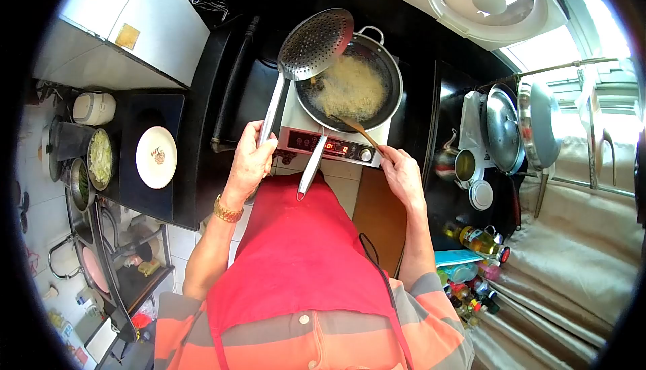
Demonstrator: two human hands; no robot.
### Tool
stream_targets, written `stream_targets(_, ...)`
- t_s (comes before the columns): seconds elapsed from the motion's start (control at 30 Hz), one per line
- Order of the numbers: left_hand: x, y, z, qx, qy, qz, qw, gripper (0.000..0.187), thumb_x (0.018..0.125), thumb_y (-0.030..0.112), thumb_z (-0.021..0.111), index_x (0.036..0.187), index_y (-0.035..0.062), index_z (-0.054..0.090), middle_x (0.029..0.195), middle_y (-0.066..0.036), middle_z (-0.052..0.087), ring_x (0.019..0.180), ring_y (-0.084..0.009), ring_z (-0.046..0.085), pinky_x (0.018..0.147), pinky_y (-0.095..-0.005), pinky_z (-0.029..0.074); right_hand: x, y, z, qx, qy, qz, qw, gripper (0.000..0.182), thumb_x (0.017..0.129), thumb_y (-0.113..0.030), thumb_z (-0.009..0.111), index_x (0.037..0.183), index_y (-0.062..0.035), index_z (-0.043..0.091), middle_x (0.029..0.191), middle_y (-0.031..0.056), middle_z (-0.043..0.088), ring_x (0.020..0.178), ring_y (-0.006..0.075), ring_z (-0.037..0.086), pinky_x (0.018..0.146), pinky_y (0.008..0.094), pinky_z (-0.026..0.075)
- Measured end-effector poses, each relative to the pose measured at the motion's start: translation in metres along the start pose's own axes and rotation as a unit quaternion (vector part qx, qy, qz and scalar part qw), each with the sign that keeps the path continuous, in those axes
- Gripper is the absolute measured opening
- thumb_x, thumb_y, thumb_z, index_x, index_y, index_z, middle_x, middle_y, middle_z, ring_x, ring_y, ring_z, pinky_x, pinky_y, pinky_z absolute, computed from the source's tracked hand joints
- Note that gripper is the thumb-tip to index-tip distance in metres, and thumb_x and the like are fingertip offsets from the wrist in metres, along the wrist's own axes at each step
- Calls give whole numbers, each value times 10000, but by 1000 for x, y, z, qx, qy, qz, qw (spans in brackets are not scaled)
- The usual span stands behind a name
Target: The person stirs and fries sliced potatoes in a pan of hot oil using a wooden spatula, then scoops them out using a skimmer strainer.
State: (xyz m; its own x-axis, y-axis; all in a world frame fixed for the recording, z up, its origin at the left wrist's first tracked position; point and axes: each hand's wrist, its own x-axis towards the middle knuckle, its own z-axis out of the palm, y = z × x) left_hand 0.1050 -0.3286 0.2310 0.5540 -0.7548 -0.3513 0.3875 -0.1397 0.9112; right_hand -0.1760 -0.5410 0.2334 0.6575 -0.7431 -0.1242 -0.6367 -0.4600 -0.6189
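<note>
My left hand (pixel 253 161) is closed round the long handle of a perforated metal skimmer (pixel 315 43), whose round head is raised over the left rim of the wok. In my right hand (pixel 402 175) is a wooden spatula (pixel 356 127), its tip dipping into the wok near the front. The dark wok (pixel 392 97) holds bubbling, pale golden food or foam (pixel 354 87); I cannot make out individual pieces. Under it is an induction cooker (pixel 296 140) with a lit red display. The wok's long metal handle (pixel 312 168) points toward my red apron (pixel 296 235).
A white plate (pixel 156 157) lies on the left counter, beside a bowl of chopped pale green vegetable (pixel 100 159). On the right are a small pot (pixel 464 166), a white lid (pixel 480 195), hanging pans (pixel 503 127) and an oil bottle (pixel 480 241). A sink (pixel 94 269) is at lower left.
</note>
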Motion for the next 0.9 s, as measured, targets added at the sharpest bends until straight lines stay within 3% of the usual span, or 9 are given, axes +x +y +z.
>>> stream_targets(0.33, -2, 5, 8, 48, 14, 18, 999, 224, 1013, 38, 596, 1223, 55, 518, 832, 41, 532, 575, -3, 438, 483, -187, 372, 0, 4, 1, -19, -7, 10, 1000, 290, 940, -147, 645, 1207, -78, 739, 975, 218, 698, 959, 415, 693, 843, 482, 548)
stream_targets(0.43, -3, 7, 10, 53, 22, 17, 998, 234, 1013, 37, 597, 1234, 48, 522, 849, 40, 537, 588, -1, 438, 494, -187, 377, 3, 1, -1, -30, -32, 25, 999, 317, 938, -127, 633, 1227, -39, 729, 985, 221, 698, 978, 398, 692, 884, 439, 541)
stream_targets(0.73, -3, 7, 14, 58, 24, 29, 998, 239, 1012, 31, 590, 1244, 31, 529, 875, 44, 535, 611, 4, 430, 508, -186, 374, 28, 16, 22, -86, -24, 2, 996, 293, 926, -128, 623, 1183, -66, 749, 948, 216, 700, 920, 420, 691, 824, 485, 553)
stream_targets(0.9, -4, 8, 16, 74, 22, 26, 997, 242, 1010, 33, 589, 1245, 26, 532, 891, 42, 538, 622, 2, 430, 517, -189, 377, 65, 28, 43, -85, 31, -11, 996, 294, 944, -137, 597, 1188, -75, 749, 1015, 244, 720, 951, 434, 704, 852, 492, 568)
